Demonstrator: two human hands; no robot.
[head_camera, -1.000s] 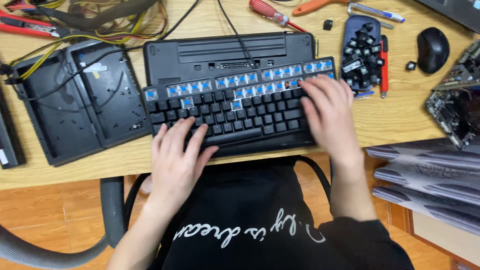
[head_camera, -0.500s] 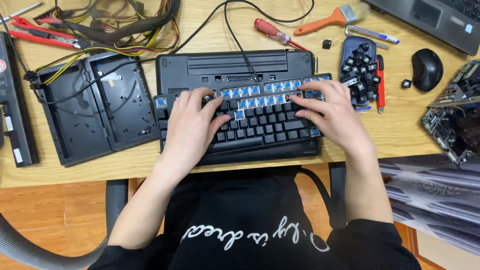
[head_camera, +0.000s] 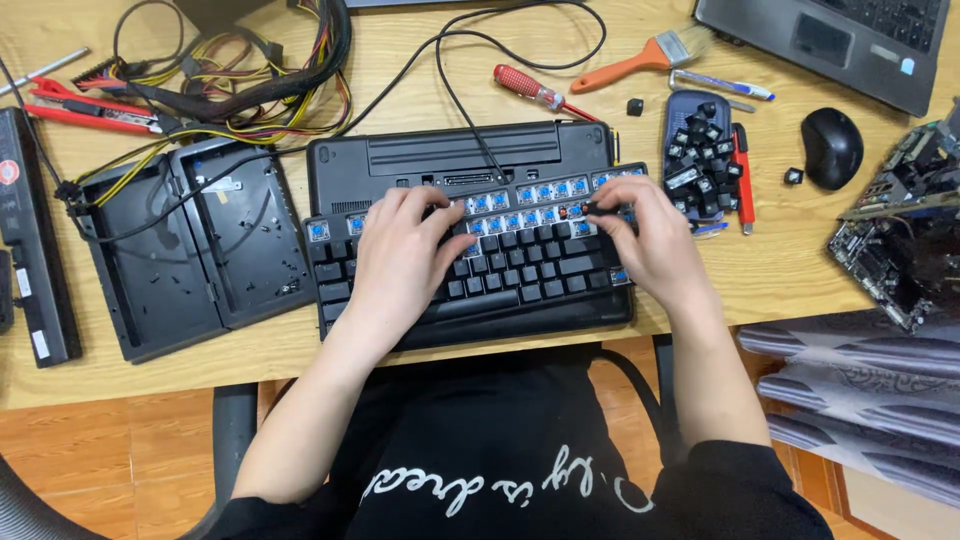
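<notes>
Black mech keyboard (head_camera: 470, 255) sat at the front-centre of the wooden desk (head_camera: 780, 260), its cable running off toward the back. Top two rows were mostly stripped, w/ blue switches exposed; lower rows kept their black caps, apart from a few bare switches at the left and right ends. So by my read the cap removal was roughly a third done, w/ the bulk of the board left.

Left hand (head_camera: 400, 260) lay flat over the left-centre keys, fingers spread and resting, not grasping anything. Right hand (head_camera: 645, 240) was up at the right end of the second row, thumb and forefinger pinched together on something small and dark (prob a keycap, too small to be sure).

Pulled caps were piled on a small dark blue tray (head_camera: 697, 150) just right of the keyboard, a red pen-like tool touching its edge. Two loose caps lay apart on the desk nearby. A red-handled screwdriver (head_camera: 540, 92), a brush (head_camera: 640, 62) and a black mouse (head_camera: 831, 147) lay further back; an open black case (head_camera: 190, 245) sat to the left.
</notes>
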